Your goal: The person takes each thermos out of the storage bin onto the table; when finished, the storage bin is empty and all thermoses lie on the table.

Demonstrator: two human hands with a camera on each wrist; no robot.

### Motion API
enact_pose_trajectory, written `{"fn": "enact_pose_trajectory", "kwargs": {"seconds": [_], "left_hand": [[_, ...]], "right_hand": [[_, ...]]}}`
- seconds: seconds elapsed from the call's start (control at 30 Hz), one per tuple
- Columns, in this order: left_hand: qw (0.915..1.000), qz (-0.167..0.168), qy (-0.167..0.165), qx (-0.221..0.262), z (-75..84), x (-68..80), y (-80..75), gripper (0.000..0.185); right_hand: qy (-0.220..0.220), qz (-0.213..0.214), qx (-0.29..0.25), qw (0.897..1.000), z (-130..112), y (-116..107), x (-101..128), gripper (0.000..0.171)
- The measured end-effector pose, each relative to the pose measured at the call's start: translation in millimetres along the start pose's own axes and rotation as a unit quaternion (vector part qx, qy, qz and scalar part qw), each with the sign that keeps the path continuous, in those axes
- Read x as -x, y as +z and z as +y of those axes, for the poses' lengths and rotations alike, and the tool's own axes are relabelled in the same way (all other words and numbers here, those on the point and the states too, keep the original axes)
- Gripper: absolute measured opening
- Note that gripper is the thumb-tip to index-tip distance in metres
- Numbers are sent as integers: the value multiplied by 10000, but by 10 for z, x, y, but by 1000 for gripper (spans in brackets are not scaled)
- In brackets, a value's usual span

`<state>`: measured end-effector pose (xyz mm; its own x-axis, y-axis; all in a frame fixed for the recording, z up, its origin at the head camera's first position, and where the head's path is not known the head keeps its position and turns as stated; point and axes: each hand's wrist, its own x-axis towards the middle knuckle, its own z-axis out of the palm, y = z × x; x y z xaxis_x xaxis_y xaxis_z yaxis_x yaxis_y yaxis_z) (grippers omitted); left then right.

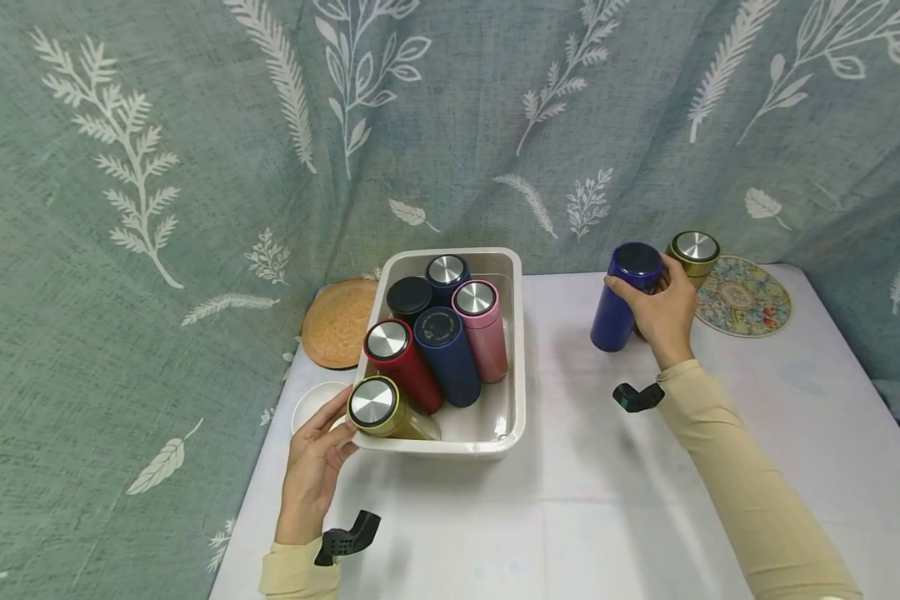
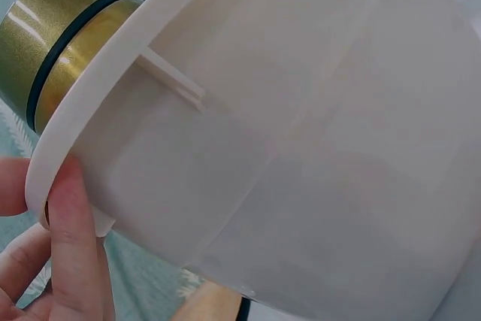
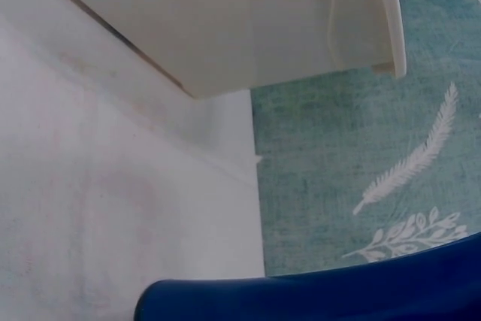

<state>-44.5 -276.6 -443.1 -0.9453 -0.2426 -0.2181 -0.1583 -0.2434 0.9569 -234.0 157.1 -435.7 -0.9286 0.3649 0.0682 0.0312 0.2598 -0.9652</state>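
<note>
My left hand (image 1: 315, 467) pinches the rim at the near left corner of a white plastic tub (image 1: 450, 447). Beside those fingers leans a gold flask (image 1: 416, 427) inside the tub, its steel-topped lid sticking out over the rim. The right hand (image 1: 667, 315) grips a dark blue flask (image 1: 612, 317) near its top, to the right of the tub. Only this flask's side and base end show in the right wrist view; whether the base touches the table I cannot tell. Just behind the right hand stands another gold flask (image 1: 696, 250), partly hidden.
Inside the tub lean a red flask (image 1: 412, 375), a navy flask (image 1: 450, 362), a pink flask (image 1: 487, 346) and others at the back. A round orange mat (image 1: 330, 325) and a white dish (image 1: 311, 404) lie left; a patterned round mat (image 1: 750, 300) lies right. Patterned cloth hangs behind.
</note>
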Motion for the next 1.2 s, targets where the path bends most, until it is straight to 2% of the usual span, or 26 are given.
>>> {"fn": "enact_pose_trajectory", "kwargs": {"seconds": [0.47, 1.2], "left_hand": [[9991, 319, 66, -257, 15, -17, 53, 52], [9981, 446, -126, -396, 41, -31, 26, 51]], "right_hand": [[-83, -144, 270, 9995, -35, -31, -6, 86], [-206, -208, 576, 9979, -33, -25, 16, 85]]}}
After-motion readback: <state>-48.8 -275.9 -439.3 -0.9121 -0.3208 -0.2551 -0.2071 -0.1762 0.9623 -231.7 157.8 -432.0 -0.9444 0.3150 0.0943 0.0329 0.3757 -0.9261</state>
